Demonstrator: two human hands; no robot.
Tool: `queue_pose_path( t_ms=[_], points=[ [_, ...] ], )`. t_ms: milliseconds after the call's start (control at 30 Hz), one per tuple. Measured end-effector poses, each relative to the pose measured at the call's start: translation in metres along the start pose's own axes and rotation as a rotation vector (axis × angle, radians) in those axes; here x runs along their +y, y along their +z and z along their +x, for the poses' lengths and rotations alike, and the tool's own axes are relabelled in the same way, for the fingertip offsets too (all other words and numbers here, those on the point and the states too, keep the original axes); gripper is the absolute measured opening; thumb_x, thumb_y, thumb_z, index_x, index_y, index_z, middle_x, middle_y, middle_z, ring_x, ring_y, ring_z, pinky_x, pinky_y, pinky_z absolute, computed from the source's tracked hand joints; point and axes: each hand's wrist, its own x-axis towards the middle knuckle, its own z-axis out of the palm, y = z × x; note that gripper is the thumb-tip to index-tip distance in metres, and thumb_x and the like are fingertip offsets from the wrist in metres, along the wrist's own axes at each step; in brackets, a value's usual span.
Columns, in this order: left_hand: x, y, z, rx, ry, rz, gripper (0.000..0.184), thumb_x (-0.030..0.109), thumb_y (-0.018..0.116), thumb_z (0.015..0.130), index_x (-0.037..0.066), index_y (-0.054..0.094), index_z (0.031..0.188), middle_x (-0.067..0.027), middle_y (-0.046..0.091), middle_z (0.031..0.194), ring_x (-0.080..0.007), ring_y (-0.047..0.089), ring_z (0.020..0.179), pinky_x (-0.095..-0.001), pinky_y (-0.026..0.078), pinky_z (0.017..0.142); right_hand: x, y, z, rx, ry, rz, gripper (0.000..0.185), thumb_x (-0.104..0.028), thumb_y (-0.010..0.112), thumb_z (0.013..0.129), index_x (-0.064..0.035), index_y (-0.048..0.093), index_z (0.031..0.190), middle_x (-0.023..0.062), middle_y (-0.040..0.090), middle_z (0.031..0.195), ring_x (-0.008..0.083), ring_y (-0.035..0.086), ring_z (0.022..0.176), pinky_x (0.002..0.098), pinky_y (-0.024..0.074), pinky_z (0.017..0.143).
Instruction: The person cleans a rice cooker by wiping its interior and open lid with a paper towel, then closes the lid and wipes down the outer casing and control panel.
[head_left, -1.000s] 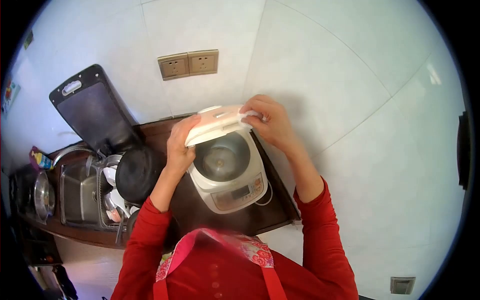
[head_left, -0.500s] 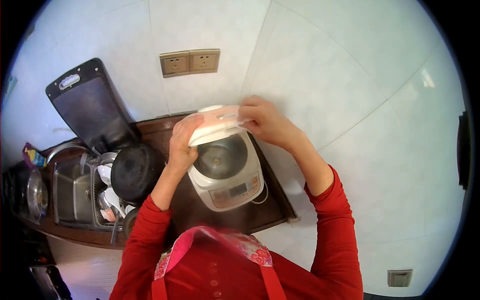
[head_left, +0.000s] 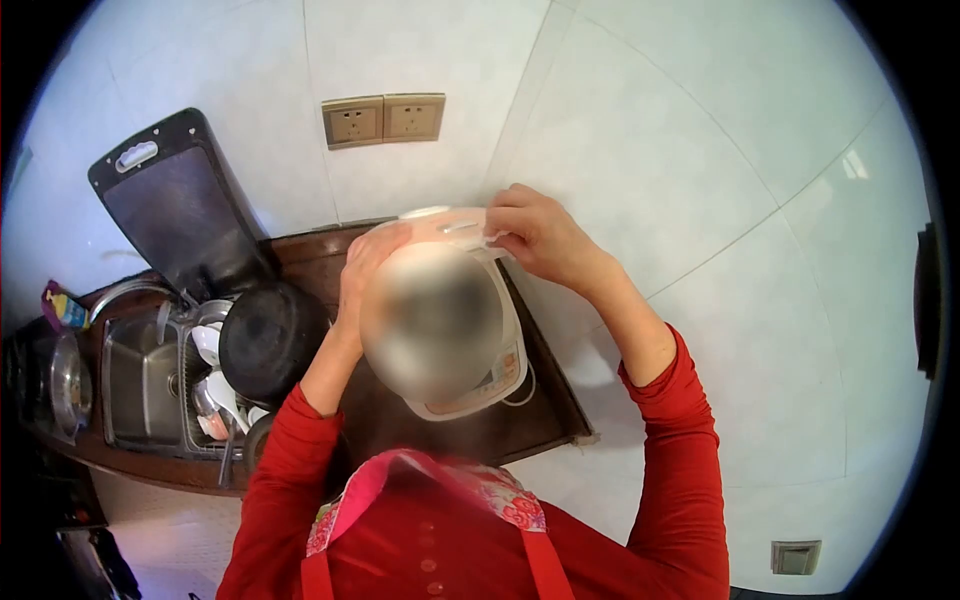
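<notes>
A white rice cooker (head_left: 508, 372) stands in front of me, its control panel on the near side. Its raised lid (head_left: 455, 226) is at the back of the body. A blurred round patch covers the cooker's middle, so the inside and the lid's lower part cannot be made out. My left hand (head_left: 368, 272) is closed round the lid's left side, its lower fingers partly lost in the blur. With bent fingers pressed together, my right hand (head_left: 542, 237) grips the lid's right rear corner.
A black pan (head_left: 268, 340) leans over the dish rack (head_left: 192, 400) with white dishes, left of the cooker. Beyond are a steel sink (head_left: 135, 385) and an upright black cutting board (head_left: 180, 215). Wall sockets (head_left: 383, 120) sit behind; the counter's edge (head_left: 575, 425) is at right.
The cooker's open grey interior, visible before, is now hidden by a blurred patch. Both hands keep their hold on the lid, and my right hand has shifted slightly right.
</notes>
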Motion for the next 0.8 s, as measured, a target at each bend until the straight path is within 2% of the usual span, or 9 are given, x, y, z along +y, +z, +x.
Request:
queue_pose_path(
  t_ms=[100,200,300,400,500,600,700,800],
  points=[
    [0.004,-0.001,0.001,-0.008,-0.013,-0.004,0.043,0.017,0.071,0.08,0.004,0.06,0.119,-0.0137,0.062,0.122,-0.0296,0.057,0.114,-0.0377,0.043,0.099,-0.01,0.017,0.009,-0.022,-0.05,-0.009,0.004,-0.007,0.059,0.079,-0.0049,0.058,0.083,0.0098,0.058,0.092,0.0306,0.054,0.093,0.0405,0.0466,0.076],
    [0.003,-0.002,-0.001,-0.004,-0.026,-0.008,0.043,0.018,0.072,0.08,0.003,0.06,0.119,-0.0137,0.062,0.122,-0.0302,0.057,0.114,-0.0383,0.043,0.099,-0.01,0.024,0.016,-0.088,-0.132,-0.068,0.006,-0.006,0.06,0.078,-0.0047,0.058,0.084,0.0101,0.058,0.089,0.0301,0.055,0.09,0.0401,0.0468,0.074],
    [0.002,-0.001,-0.002,-0.003,-0.002,-0.026,0.044,0.017,0.072,0.078,0.003,0.06,0.119,-0.0134,0.062,0.122,-0.0306,0.057,0.114,-0.0389,0.042,0.1,-0.001,0.012,0.002,-0.023,-0.034,0.044,0.007,0.003,0.06,0.077,-0.0028,0.06,0.081,0.0093,0.058,0.085,0.0265,0.054,0.079,0.0354,0.0448,0.068],
    [0.007,0.001,-0.002,-0.005,0.071,0.013,0.045,0.014,0.072,0.077,0.004,0.06,0.119,-0.0132,0.062,0.122,-0.0309,0.057,0.114,-0.0398,0.041,0.1,0.008,0.0,-0.01,-0.043,0.169,0.235,0.006,0.001,0.063,0.075,-0.0013,0.059,0.079,0.0098,0.058,0.083,0.0237,0.055,0.074,0.0339,0.0433,0.065],
    [0.015,0.0,-0.001,-0.015,0.072,0.071,0.042,0.01,0.07,0.077,0.005,0.06,0.117,-0.0133,0.062,0.122,-0.0311,0.057,0.114,-0.0406,0.041,0.1,0.007,0.007,-0.001,-0.092,0.228,0.198,0.009,0.0,0.066,0.073,-0.0016,0.059,0.078,0.0095,0.058,0.08,0.0227,0.056,0.072,0.0343,0.0439,0.064],
    [0.013,0.002,-0.006,-0.009,0.052,0.05,0.038,0.008,0.067,0.078,0.006,0.06,0.116,-0.0133,0.062,0.121,-0.0311,0.057,0.114,-0.0409,0.042,0.099,-0.015,0.028,0.021,-0.19,0.089,0.295,0.006,-0.008,0.061,0.078,-0.0048,0.064,0.081,0.0105,0.061,0.091,0.0276,0.06,0.084,0.0354,0.0472,0.073],
    [0.021,-0.004,-0.003,0.009,0.037,0.025,0.035,0.009,0.065,0.08,0.006,0.061,0.115,-0.0133,0.063,0.119,-0.031,0.058,0.113,-0.0409,0.042,0.099,-0.032,0.037,0.033,-0.218,-0.087,-0.015,0.01,-0.009,0.06,0.078,-0.0044,0.065,0.085,0.0106,0.061,0.091,0.0277,0.059,0.081,0.0362,0.0484,0.071],
    [0.014,-0.003,-0.003,-0.021,0.097,0.059,0.034,0.011,0.063,0.081,0.004,0.061,0.114,-0.0139,0.063,0.118,-0.0314,0.058,0.112,-0.0425,0.04,0.099,-0.011,0.035,0.01,-0.084,0.049,0.223,0.008,-0.011,0.062,0.08,-0.0034,0.063,0.083,0.0087,0.059,0.083,0.0252,0.057,0.076,0.036,0.0465,0.069]
  ],
)
